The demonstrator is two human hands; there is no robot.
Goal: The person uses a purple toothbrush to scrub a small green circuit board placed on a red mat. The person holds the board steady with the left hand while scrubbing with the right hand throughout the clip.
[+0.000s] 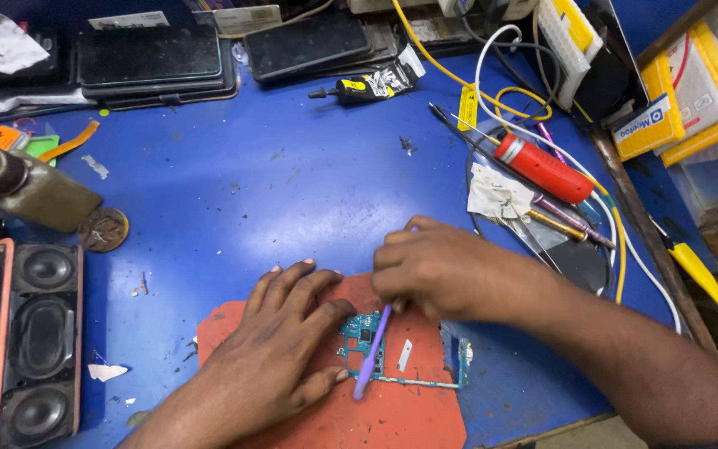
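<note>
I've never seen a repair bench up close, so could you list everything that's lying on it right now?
Circuit board: one, blue-green, on the orange mat under both hands.
Orange mat: one, orange-red, near edge of the table.
Purple tool: one, purple, across the board.
Table: one, blue top.
Speaker: one, black with an orange edge, far left.
Phones: several, dark, stacked along the back.
Red-handled tool: one, red, right side among the cables.
Cables: several, yellow and white, back right.
Yellow boxes: a few, yellow, far right.
Left hand: flat on the mat, fingers steadying the board.
Right hand: closed on the purple tool.
</note>
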